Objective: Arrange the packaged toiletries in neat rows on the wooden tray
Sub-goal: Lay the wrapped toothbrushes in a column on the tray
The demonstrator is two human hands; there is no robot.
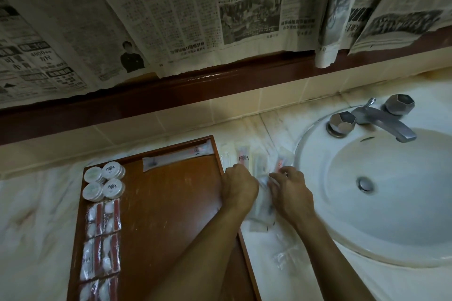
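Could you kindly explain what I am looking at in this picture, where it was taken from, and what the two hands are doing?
There is no machine here: the single picture comes from a wide-angle camera worn on a person's head, looking forward and down at their own bare arms. Below lies a wooden tray on a marble counter, with a white sink and a metal tap to the right. Newspaper sheets hang above.

On the tray's left side sit four round white packets and, nearer the camera, two columns of clear sachets with red strips. One long clear packet lies along the tray's far edge.

The left hand and the right hand are both curled on a bundle of long clear packets on the counter between tray and sink. Loose wrappers lie nearby.
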